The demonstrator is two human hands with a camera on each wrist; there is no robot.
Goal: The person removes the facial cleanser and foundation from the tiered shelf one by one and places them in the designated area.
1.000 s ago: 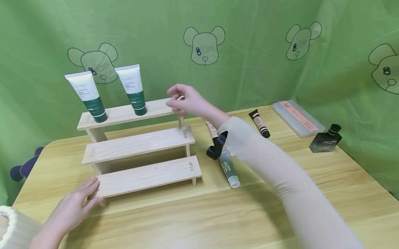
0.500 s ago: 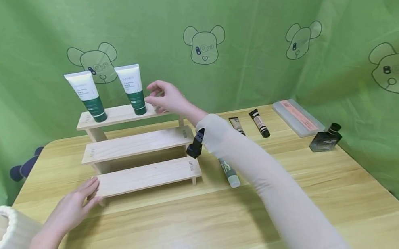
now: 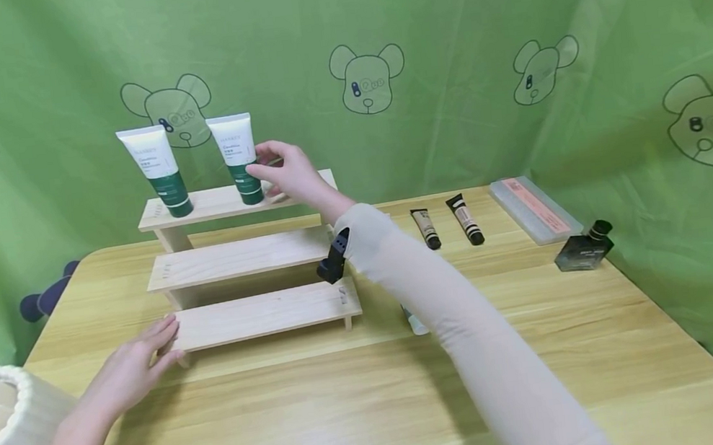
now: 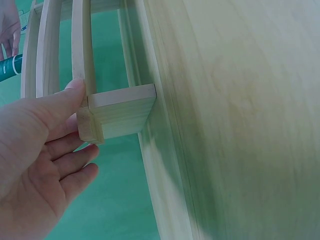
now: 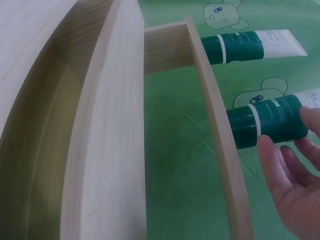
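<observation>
A three-tier wooden shelf rack (image 3: 268, 314) stands on the table. On its top tier two white-and-green squeeze tubes stand upright on their caps: a left tube (image 3: 158, 172) and a right tube (image 3: 236, 148). My right hand (image 3: 295, 177) pinches the right tube around its green lower half, thumb in front; the right wrist view shows the thumb on the green tube (image 5: 280, 117) and a fingertip near its cap. My left hand (image 4: 35, 150) grips the left end of the lowest tier, thumb on the board edge and fingers curled beneath it.
Right of the rack lie two small dark-capped tubes, one beige (image 3: 425, 228) and one pinkish (image 3: 464, 220), and a larger tube (image 3: 416, 323) mostly under my right sleeve. A clear case (image 3: 534, 209) and dark bottle (image 3: 584, 249) sit far right. A white ruffled container (image 3: 20, 432) stands front left.
My right hand has moved left along the top tier from its right end to the right tube, and its thumb and fingers have come onto it. The left hand has stayed put.
</observation>
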